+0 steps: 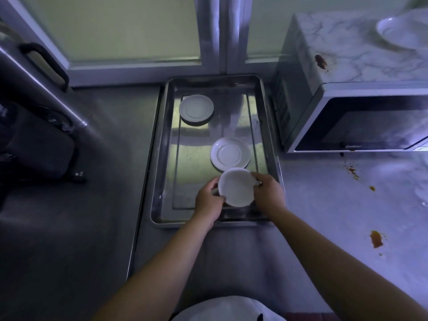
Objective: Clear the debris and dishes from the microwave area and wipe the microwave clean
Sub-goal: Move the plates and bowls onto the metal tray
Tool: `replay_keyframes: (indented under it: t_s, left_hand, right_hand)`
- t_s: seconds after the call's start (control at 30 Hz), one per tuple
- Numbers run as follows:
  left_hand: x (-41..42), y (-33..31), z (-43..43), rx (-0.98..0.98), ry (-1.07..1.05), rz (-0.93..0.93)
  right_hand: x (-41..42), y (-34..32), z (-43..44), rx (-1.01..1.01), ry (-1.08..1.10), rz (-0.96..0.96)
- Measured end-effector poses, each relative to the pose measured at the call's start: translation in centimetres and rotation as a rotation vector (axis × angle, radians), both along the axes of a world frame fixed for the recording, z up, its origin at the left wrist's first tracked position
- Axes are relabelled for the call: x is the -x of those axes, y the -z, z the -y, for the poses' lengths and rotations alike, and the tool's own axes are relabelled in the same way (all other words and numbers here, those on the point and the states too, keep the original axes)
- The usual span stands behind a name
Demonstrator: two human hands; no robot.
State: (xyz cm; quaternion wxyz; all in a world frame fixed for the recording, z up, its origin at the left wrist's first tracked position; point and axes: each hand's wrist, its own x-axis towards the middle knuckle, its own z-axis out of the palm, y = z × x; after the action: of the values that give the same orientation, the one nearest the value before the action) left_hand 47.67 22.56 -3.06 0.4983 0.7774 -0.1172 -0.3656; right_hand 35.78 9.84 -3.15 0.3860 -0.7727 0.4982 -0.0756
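A white bowl (236, 187) is gripped at opposite sides of its rim by the left hand (208, 200) and the right hand (268, 193), at the near end of a metal tray (157, 158). A near saucer (230, 152) and a far saucer (196, 108) are held in the tray. The stained microwave (347, 126) is seen at right, beside orange spills (375, 238) on the counter

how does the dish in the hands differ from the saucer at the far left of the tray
The held dish is gripped at its rim by the left hand and right hand; the far saucer is untouched. The held dish is at the near end of the tray, the far saucer flat in its far left corner. The far saucer shows a centre ring; the held dish looks plain. Both are round and white.
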Motion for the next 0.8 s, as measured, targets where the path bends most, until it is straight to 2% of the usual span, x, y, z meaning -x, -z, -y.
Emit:
replay_keyframes:
  t_s: [0.23, 0.4, 0.63, 0.8]
  left_hand:
    - [-0.6, 0.7, 0.0, 0.003, 0.061, -0.028]
    - [-0.5, 1.3, 0.2, 0.044, -0.027, -0.114]
    - [-0.6, 1.3, 0.3, 0.009, -0.017, -0.106]
    - [-0.8, 0.3, 0.5, 0.033, 0.001, -0.224]
  right_hand:
    - [-0.8, -0.1, 0.1, 0.121, -0.055, -0.054]
    - [-0.9, -0.4, 0.3, 0.155, -0.103, -0.095]
    - [-1.2, -1.0, 1.0, 0.088, -0.182, -0.207]
    - [-1.1, -1.0, 0.9, 0.007, -0.104, -0.154]
